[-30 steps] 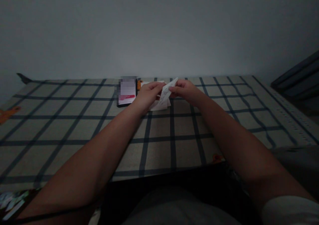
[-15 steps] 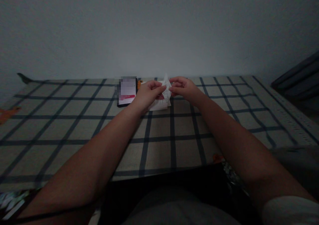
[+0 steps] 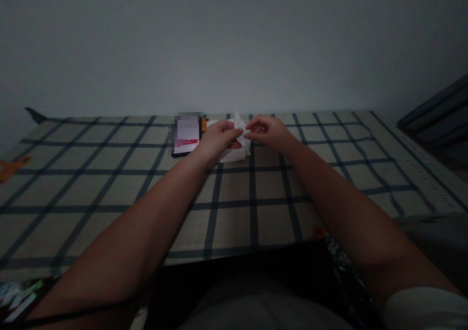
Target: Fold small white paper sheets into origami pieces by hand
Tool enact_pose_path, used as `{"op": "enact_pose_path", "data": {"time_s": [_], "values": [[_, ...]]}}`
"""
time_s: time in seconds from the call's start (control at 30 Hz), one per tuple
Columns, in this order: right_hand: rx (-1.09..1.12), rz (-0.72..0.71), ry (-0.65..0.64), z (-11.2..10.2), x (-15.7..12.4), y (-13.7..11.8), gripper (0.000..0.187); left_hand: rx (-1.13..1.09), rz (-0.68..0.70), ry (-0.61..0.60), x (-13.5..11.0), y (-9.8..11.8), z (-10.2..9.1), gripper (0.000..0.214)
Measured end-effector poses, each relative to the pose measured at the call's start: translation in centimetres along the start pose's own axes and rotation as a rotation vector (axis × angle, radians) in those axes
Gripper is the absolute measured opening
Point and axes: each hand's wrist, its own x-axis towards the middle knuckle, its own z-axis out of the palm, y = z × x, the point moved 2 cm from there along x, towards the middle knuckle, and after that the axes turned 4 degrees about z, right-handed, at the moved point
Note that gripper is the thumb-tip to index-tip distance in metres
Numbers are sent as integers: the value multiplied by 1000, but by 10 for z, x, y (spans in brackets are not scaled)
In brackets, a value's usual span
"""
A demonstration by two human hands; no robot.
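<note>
A crumpled white tissue (image 3: 240,121) stands up in a peak between my two hands. My left hand (image 3: 218,137) is closed on its left side, thumb and fingers pressed together. From the right, my right hand (image 3: 268,130) pinches the tissue's edge with thumb and forefinger, the other fingers curled. Below them lies more flat white paper or tissue (image 3: 234,156), partly covered by my left hand. I cannot tell whether the upright piece is joined to it. A small reddish patch shows under my left fingers, too dim to make out.
Left of my hands lies a dark-framed device (image 3: 187,134) with a lit screen, partly pixelated. A checked cloth (image 3: 164,188) covers the surface, which meets a plain wall (image 3: 234,47) at the back. Dark ribbed material (image 3: 438,110) rises at the right.
The tissue's peak has shifted slightly left and looks more crumpled. My right hand has moved a little left with it, while my left hand stays nearly in place.
</note>
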Motion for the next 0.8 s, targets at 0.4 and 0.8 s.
{"op": "enact_pose_path", "data": {"time_s": [0.4,0.8], "values": [[-261,-136,28,-2,-4,-4,24,-63,-39,-10,0,-2,1,20],[-77,-72,44,-2,1,1,14,85,108,-63,-1,-4,-1,24]]}}
